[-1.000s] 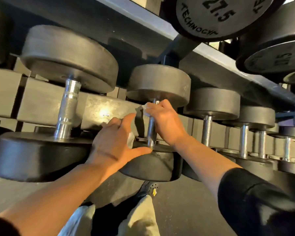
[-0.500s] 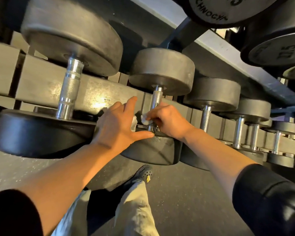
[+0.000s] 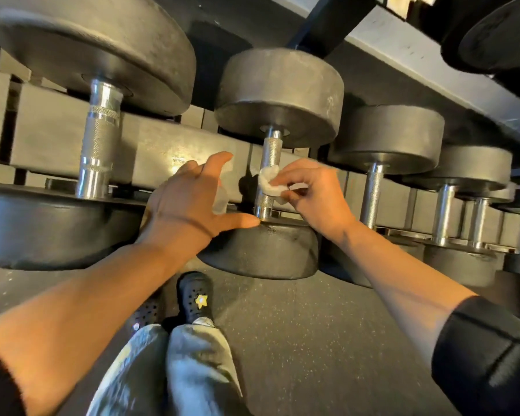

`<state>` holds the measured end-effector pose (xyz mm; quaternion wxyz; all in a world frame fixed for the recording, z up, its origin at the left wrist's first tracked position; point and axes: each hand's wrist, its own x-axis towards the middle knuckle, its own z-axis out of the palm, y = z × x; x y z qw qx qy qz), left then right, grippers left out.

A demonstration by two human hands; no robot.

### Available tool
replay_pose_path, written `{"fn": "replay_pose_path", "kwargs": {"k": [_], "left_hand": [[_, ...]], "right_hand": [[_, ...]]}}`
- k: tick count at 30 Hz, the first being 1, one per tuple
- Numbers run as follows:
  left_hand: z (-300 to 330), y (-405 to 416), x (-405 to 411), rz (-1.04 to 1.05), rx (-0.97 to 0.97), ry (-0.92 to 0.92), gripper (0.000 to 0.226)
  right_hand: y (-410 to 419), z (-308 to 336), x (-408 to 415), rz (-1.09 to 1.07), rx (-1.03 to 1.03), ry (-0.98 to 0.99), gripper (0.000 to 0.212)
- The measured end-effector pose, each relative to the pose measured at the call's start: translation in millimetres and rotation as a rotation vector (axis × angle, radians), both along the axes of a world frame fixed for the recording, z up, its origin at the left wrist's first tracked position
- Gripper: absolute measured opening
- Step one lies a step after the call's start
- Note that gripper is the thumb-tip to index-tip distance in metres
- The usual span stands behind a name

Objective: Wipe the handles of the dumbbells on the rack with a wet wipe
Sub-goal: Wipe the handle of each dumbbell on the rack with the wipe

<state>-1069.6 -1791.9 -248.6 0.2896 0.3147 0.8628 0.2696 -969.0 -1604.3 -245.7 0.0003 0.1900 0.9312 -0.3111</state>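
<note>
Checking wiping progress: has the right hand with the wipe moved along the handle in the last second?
Yes. The right hand with the wipe slid from the handle's top, under the upper weight head, to mid-handle.

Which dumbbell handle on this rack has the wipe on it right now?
The second handle from the left: the right hand presses the white wet wipe against it. The thicker handle to its left and those further right are bare.

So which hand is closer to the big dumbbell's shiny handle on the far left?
Left. The left hand is just right of that handle; the right hand is farther right, at the next dumbbell.
</note>
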Motion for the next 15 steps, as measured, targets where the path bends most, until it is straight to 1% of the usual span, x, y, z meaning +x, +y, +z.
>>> {"fn": "replay_pose_path", "kwargs": {"k": [2,5,7,9,11,15], "left_hand": [[-1.2,-2.0,1.8,0.022,0.020,0.023,0.100],[0.1,-6.0,4.4,0.049,0.061,0.070,0.100],[5.0,-8.8,5.1,0.055,0.088,0.097,0.099],[12.5,-13.6,4.0,0.040,0.096,0.142,0.096],[19.8,-24.5,1.0,0.027,0.063,0.199,0.093],[32.6,-54.2,-12.6,0.068,0.052,0.327,0.086]], "right_hand": [[0.3,0.7,-0.9,-0.025,-0.083,-0.027,0.026],[3.7,4.3,-0.9,-0.023,-0.226,-0.153,0.025],[3.5,5.7,1.0,-0.003,-0.265,-0.200,0.024],[2.7,7.0,0.8,-0.044,-0.268,-0.154,0.024],[0.1,11.1,-4.8,-0.084,-0.261,-0.083,0.022],[-20.7,22.0,-33.7,-0.088,-0.309,0.016,0.014]]}}
